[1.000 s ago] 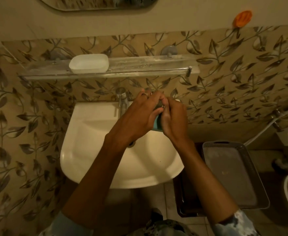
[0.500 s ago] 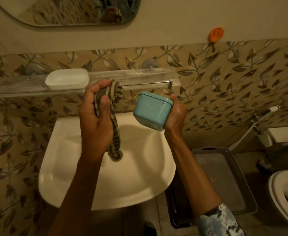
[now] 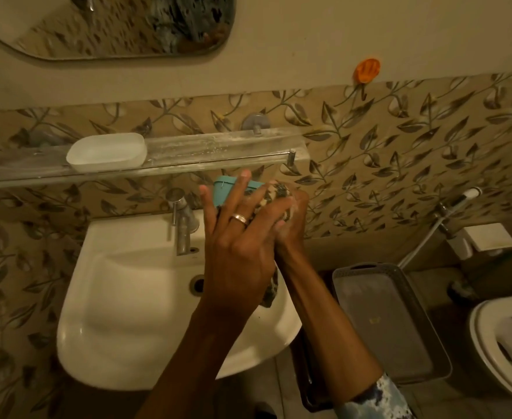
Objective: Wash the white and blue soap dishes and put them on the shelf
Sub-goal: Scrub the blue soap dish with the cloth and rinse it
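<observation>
Dim, warm light. Plain beige upper wall; leaf-patterned tiles below. Mirror top left, rounded corner. Orange hook stuck on the wall (right of the mirror). White basin with chrome tap. Grey tray low on the right, toilet beside it.
</observation>
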Available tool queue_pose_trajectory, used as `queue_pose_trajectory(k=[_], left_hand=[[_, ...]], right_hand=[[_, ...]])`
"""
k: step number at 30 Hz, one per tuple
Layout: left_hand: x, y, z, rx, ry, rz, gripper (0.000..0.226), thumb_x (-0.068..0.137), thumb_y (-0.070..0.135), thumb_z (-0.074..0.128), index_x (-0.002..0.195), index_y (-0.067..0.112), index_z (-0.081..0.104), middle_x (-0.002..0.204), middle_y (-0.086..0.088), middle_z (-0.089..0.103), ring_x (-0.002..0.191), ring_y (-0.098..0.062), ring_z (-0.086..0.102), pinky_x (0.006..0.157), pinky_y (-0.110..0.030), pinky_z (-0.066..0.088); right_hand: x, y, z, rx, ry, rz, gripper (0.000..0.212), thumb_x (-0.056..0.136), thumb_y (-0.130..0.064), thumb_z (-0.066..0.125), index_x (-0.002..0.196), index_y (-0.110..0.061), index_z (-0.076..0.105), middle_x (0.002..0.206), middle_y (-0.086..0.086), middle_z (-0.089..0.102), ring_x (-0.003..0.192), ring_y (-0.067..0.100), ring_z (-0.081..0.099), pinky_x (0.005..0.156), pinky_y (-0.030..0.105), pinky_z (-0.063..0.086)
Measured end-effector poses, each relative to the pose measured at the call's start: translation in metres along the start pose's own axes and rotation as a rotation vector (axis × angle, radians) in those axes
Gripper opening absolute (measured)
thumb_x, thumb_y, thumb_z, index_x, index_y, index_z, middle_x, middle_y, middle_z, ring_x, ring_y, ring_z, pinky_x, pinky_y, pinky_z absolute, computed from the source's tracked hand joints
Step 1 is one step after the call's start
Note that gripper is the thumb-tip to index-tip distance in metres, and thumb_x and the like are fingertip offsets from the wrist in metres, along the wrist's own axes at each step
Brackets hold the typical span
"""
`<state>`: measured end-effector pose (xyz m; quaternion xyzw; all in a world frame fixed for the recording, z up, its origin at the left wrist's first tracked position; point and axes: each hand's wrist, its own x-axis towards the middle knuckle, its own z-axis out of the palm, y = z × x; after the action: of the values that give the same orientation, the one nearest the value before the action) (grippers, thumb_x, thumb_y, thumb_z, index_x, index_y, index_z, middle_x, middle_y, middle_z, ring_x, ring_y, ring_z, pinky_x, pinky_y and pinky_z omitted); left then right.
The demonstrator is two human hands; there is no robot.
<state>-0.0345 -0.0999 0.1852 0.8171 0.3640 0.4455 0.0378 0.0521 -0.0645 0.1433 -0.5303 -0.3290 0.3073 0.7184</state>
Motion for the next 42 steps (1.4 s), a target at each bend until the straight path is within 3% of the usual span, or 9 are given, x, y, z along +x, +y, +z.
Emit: queue_pose_trajectory(k=[6, 10, 12, 15, 19, 26, 30, 36, 42], left_hand=[[-0.001, -0.010, -0.004, -0.291, 0.171, -0.278, 0.027, 0.095, 0.012, 0.046, 0.119, 0.016, 0.058, 0.139, -0.015, 0.048, 0.132, -0.027, 0.043, 0.109, -0.046, 0.039], [-0.027, 0.012, 0.013, 0.037, 0.015, 0.153, 0.030, 0.087, 0.003, 0.059, 0.116, 0.011, 0.062, 0.128, -0.017, 0.058, 0.133, -0.027, 0.035, 0.119, -0.042, 0.007], [-0.022, 0.008, 0.009, 0.045, 0.050, 0.100, 0.025, 0.091, 0.008, 0.054, 0.115, 0.009, 0.062, 0.126, -0.017, 0.060, 0.132, -0.029, 0.037, 0.118, -0.043, 0.011], [-0.014, -0.001, -0.005, -0.132, 0.143, -0.092, 0.028, 0.096, 0.014, 0.042, 0.118, 0.011, 0.059, 0.138, -0.011, 0.044, 0.135, -0.026, 0.036, 0.119, -0.037, 0.019], [-0.007, -0.014, -0.013, -0.319, 0.225, -0.428, 0.026, 0.095, 0.014, 0.047, 0.117, 0.023, 0.058, 0.137, -0.016, 0.052, 0.131, -0.022, 0.046, 0.103, -0.038, 0.046], [-0.025, 0.013, 0.001, -0.117, 0.032, -0.019, 0.031, 0.092, 0.017, 0.045, 0.114, 0.010, 0.065, 0.136, -0.013, 0.050, 0.133, -0.022, 0.037, 0.114, -0.035, 0.028], [-0.006, -0.021, -0.016, -0.362, 0.134, -0.419, 0.025, 0.094, 0.022, 0.045, 0.112, 0.023, 0.063, 0.124, -0.007, 0.063, 0.115, -0.013, 0.058, 0.092, -0.022, 0.052], [-0.012, -0.062, -0.016, -1.024, 0.338, -1.128, 0.025, 0.099, 0.018, 0.040, 0.114, 0.023, 0.060, 0.126, -0.010, 0.061, 0.116, -0.027, 0.058, 0.103, -0.053, 0.043], [-0.033, -0.098, -0.047, -1.199, 0.415, -1.132, 0.035, 0.099, 0.026, 0.036, 0.130, 0.024, 0.052, 0.127, -0.003, 0.061, 0.104, -0.018, 0.066, 0.076, -0.037, 0.057]], right_hand=[[0.004, -0.013, -0.003, -0.063, 0.091, -0.048, 0.039, 0.080, -0.027, 0.047, 0.043, -0.026, 0.060, 0.044, -0.005, 0.058, 0.047, 0.012, 0.059, 0.043, 0.018, 0.044], [-0.041, 0.005, 0.019, -0.430, 0.240, -0.266, 0.041, 0.101, 0.003, 0.038, 0.128, -0.018, 0.061, 0.129, 0.019, 0.062, 0.115, 0.048, 0.057, 0.107, 0.055, 0.039], [-0.041, -0.008, 0.016, -0.201, -0.102, -0.065, 0.023, 0.097, -0.009, 0.049, 0.091, -0.016, 0.071, 0.093, -0.004, 0.076, 0.084, 0.017, 0.072, 0.079, 0.031, 0.058], [-0.011, -0.013, -0.002, 0.043, 0.078, 0.004, 0.051, 0.094, -0.014, 0.047, 0.046, -0.026, 0.057, 0.044, -0.010, 0.057, 0.043, 0.001, 0.053, 0.042, 0.016, 0.041], [-0.019, -0.012, 0.001, 0.065, 0.071, 0.027, 0.040, 0.077, -0.030, 0.040, 0.042, -0.029, 0.060, 0.042, -0.010, 0.056, 0.042, 0.000, 0.055, 0.041, 0.015, 0.039], [-0.028, 0.008, -0.011, 0.060, 0.004, 0.107, 0.040, 0.100, -0.017, 0.041, 0.068, -0.017, 0.063, 0.060, -0.004, 0.060, 0.054, 0.010, 0.059, 0.050, 0.022, 0.046], [-0.027, -0.006, -0.018, 0.187, 0.094, 0.205, 0.037, 0.077, -0.037, 0.041, 0.048, -0.028, 0.062, 0.049, -0.005, 0.062, 0.049, 0.007, 0.062, 0.045, 0.020, 0.047], [-0.019, -0.011, -0.030, 0.398, 0.086, 0.608, 0.080, 0.086, -0.077, 0.022, 0.086, -0.018, 0.076, 0.083, 0.011, 0.075, 0.072, 0.027, 0.071, 0.066, 0.035, 0.058], [-0.025, -0.011, -0.055, 0.525, -0.089, 0.793, 0.068, 0.087, -0.072, 0.034, 0.081, -0.021, 0.078, 0.084, 0.006, 0.074, 0.073, 0.023, 0.072, 0.070, 0.037, 0.057]])
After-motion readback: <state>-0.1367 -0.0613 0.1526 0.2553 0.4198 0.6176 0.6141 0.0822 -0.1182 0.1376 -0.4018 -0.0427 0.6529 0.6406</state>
